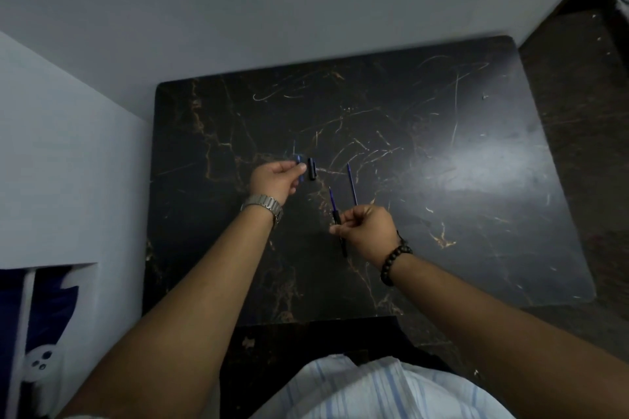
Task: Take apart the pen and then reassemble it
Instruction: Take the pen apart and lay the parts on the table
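My left hand (pixel 275 180), with a metal watch on the wrist, pinches a small blue pen part (pixel 301 169) above the dark marble table (pixel 442 153). A short black pen cap (pixel 311 168) lies on the table just right of that part. My right hand (pixel 366 230), with a bead bracelet, grips a black pen barrel (pixel 337 219) with a blue refill (pixel 332 198) sticking out of its top. A second thin blue refill (pixel 352 184) rises beside it from the same hand; whether it is held or lies on the table I cannot tell.
The table stands in a corner against grey-white walls (pixel 238 10), with a white ledge (pixel 68 163) on the left. Dark floor (pixel 578 95) runs along the right side. My light striped shirt (pixel 367 391) fills the bottom edge.
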Available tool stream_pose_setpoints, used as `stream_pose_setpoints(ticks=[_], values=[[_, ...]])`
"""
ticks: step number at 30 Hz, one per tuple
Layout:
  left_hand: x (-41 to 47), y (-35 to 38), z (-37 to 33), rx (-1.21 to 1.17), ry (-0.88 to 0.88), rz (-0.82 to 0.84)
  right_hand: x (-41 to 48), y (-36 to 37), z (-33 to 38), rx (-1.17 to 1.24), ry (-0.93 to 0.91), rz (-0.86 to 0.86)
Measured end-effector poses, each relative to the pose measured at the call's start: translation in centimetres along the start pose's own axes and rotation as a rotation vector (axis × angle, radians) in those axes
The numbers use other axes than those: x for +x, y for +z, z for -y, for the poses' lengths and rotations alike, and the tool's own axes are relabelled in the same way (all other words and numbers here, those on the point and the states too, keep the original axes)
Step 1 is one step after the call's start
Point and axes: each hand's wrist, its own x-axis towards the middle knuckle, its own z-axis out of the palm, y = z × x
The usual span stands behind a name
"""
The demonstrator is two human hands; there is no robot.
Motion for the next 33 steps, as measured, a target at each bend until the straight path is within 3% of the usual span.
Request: stream_pose_setpoints(ticks=[6,18,23,25,29,33], values=[[0.5,1.1,4.3,0.364,-0.002,-0.008,0.1,-0.1,-0.4,-0.003,0.025,0.011],[1.7,1.7,4.9,0.481,0.009,-0.052,-0.1,-0.6,-0.6,-0.015,0.031,0.021],[-0.2,1.6,4.4,0.343,0.127,-0.129,-0.1,-0.9,-0.5,-0.004,0.015,0.019],[-1.5,2.0,4.1,0.255,0.197,-0.047,-0.1,-0.8,-0.4,0.019,0.018,0.006],[-4.5,3.3,3.8,0.116,0.169,0.195,-0.4,-0.7,-0.1,0.036,0.005,-0.004],[-5.3,3.8,4.4,0.044,0.131,0.182,-0.7,-0.5,0.2,0.041,-0.018,-0.010]])
